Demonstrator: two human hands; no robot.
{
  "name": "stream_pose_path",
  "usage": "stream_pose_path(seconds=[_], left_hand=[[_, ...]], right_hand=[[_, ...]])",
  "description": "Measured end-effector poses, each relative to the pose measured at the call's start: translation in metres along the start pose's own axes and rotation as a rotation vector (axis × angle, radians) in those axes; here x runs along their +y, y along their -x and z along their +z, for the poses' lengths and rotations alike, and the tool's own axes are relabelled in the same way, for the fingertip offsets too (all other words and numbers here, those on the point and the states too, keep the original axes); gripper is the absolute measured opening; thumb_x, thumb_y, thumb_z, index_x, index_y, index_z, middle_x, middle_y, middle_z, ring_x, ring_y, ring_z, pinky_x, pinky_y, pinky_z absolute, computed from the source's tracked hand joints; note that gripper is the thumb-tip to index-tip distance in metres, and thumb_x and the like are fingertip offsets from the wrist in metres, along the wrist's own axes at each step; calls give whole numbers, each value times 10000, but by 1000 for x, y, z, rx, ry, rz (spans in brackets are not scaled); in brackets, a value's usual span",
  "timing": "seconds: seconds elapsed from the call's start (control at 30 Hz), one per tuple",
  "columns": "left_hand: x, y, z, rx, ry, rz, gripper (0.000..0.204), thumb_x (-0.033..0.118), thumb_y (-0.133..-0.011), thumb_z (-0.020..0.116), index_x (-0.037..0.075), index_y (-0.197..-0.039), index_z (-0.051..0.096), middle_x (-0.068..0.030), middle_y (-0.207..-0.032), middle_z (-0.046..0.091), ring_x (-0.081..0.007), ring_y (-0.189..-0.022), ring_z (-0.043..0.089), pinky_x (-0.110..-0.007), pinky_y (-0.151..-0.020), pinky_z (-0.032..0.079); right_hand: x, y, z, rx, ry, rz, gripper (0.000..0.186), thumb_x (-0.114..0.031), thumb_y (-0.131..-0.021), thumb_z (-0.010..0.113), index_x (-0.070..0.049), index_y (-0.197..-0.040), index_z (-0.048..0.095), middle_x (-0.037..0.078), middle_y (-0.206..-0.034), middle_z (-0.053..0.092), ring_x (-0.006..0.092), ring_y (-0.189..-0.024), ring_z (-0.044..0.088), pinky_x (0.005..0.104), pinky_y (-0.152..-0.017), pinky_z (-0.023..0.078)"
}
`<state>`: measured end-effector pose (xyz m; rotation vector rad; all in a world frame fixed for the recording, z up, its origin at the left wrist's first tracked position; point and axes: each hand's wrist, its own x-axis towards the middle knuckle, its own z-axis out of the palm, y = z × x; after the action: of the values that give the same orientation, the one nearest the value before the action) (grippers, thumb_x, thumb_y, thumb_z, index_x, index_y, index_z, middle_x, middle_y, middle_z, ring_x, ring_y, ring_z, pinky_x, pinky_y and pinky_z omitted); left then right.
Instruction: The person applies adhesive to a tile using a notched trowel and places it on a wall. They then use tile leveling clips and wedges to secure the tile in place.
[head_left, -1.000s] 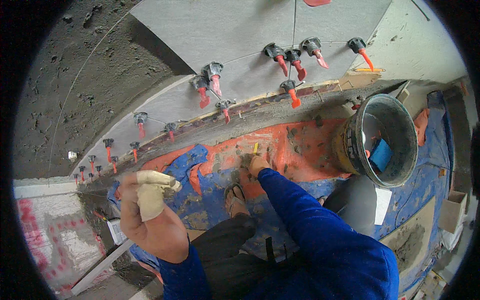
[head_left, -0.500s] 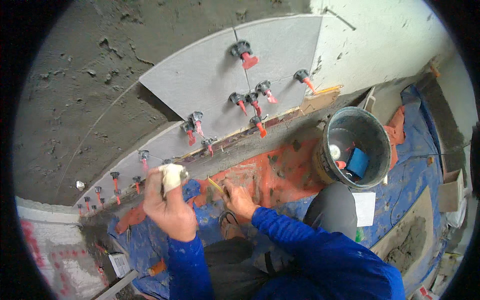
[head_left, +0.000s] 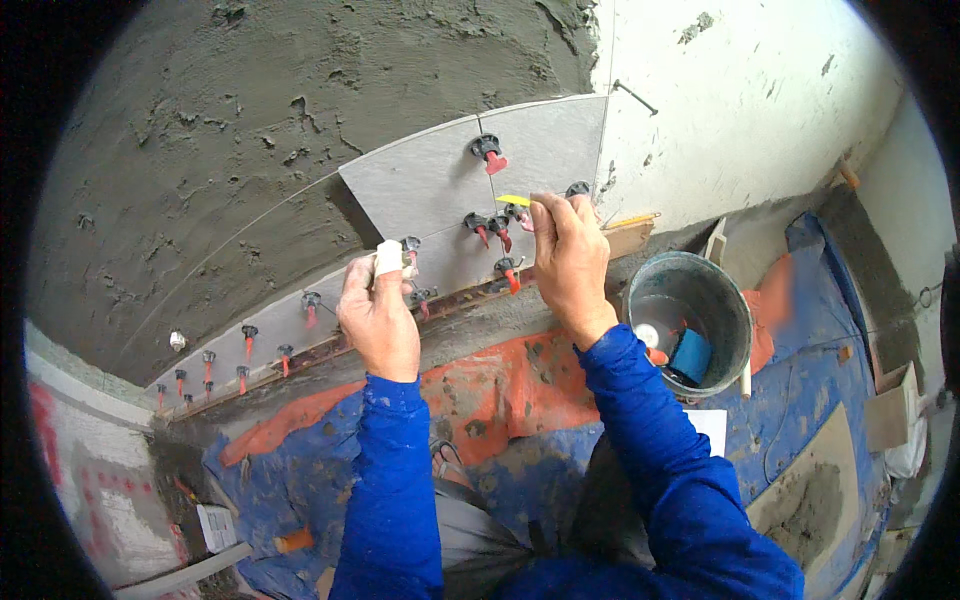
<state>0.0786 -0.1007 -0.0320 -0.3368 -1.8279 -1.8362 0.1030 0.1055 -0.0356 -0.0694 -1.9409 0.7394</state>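
Note:
My right hand point(head_left: 572, 255) is raised in front of the grey wall tiles point(head_left: 410, 165), pinching a thin, flat yellow strip point(head_left: 515, 200) with a pointed end. The strip lies near the tile joint, beside black-and-red tile levelling clips point(head_left: 490, 152). My left hand point(head_left: 382, 318), with a white wrap point(head_left: 389, 257) on one finger, is closed by the lower tile edge, close to another levelling clip point(head_left: 410, 244). Whatever its fingertips hold is hidden. Fresh grey mortar point(head_left: 230, 150) covers the wall around the tiles' upper left.
A black bucket point(head_left: 740, 300) with a blue sponge point(head_left: 690, 357) stands at right. Orange sheeting point(head_left: 500, 385) and a blue tarp point(head_left: 300, 500) cover the floor. A nail point(head_left: 635, 97) sticks out of the white wall; a yellow pencil point(head_left: 636, 219) lies along the lower tile edge.
My right hand has risen from low over the orange sheet to the tiles, carrying the yellow strip. My left hand has moved right, nearer the clips. The view has shifted.

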Motion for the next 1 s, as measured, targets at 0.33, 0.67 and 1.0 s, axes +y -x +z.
stream_pose_path(seconds=[0.33, 0.67, 1.0], left_hand=[[8, 8, -5, -17, -18, -12, 188, 159, -1038, 678, -19, -1062, 733, -28, -928, 699, -82, -783, 633, -257, -664, 515], [-4, 4, -16, -52, -26, -18, 169, 122, -1031, 672, -35, -1043, 734, -32, -962, 686, -92, -798, 654, -252, -665, 520], [-8, -1, -23, -51, -64, -1, 189, 154, -1059, 647, -13, -1048, 734, -31, -949, 705, -82, -814, 644, -257, -691, 510]], right_hand=[[20, 20, 31, 74, -31, -83, 127, -137, -933, 761, -100, -1038, 700, 112, -880, 664, 335, -706, 690, 429, -607, 547], [22, 19, 36, 101, -46, -94, 126, -65, -907, 793, -79, -1017, 735, 91, -827, 678, 262, -682, 680, 364, -593, 538], [21, 15, 38, 96, 0, -102, 105, -169, -918, 790, -105, -969, 725, 89, -809, 672, 304, -657, 680, 410, -591, 530]])
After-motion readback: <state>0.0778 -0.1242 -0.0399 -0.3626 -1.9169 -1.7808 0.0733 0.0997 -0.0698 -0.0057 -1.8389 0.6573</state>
